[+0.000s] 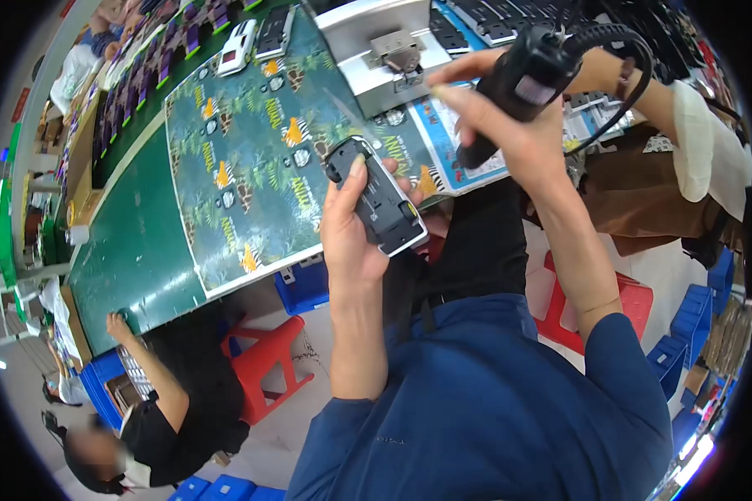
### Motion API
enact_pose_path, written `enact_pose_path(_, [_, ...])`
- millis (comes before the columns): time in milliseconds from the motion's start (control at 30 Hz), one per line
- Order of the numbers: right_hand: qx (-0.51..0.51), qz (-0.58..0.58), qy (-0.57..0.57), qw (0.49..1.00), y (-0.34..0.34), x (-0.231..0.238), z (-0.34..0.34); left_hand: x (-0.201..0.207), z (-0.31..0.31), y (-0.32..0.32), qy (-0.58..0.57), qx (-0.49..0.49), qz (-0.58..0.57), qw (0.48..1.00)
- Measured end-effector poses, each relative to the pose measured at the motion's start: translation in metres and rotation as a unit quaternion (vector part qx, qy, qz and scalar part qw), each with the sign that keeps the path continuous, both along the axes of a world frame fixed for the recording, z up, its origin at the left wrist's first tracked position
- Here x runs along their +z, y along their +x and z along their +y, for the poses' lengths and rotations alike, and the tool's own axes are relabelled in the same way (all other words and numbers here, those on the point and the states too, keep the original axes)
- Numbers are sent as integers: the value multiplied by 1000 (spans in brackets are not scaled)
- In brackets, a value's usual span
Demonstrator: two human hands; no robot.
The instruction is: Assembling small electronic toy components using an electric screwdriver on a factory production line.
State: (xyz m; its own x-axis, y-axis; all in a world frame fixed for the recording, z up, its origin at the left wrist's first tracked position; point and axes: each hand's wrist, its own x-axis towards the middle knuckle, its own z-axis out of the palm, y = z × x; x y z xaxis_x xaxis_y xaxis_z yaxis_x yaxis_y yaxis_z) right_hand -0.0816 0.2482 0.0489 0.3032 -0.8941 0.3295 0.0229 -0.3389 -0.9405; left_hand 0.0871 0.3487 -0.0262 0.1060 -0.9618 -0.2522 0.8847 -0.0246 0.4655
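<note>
My left hand [355, 225] is closed around a toy car [380, 200] turned underside up. The car has a black base with a pale body edge, and my thumb presses on the base. In my right hand [522, 138] is a black electric screwdriver [522, 88], its narrower end tilted down to the left. The thumb of that hand stretches out to the left, close to a metal box-like fixture [376, 63]. Whether a small part is pinched at its fingertips is too small to tell. The screwdriver's tip cannot be made out.
A green printed mat [267, 167] covers the bench [134, 242]. A white toy car [237, 48] and black car bases [273, 33] lie at the back. A coiled cable [614, 33] loops beside a co-worker's arm [652, 100] at right. Another person [154, 409] sits lower left. Red stools [267, 367] stand below.
</note>
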Motion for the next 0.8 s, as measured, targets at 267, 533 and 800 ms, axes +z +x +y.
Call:
enact_pose_path(267, [-129,-113,-136,976,-18,-26,-8,-15,18,14,71,40,28,996])
enact_pose_path(533, [110,114,-133,978,34,-55,52,-4,51,-3,44,-8,-152,987])
enact_pose_path(800, [192,103,-26,976,20,-88,96,-31,109,-19,73,-25,-176,981])
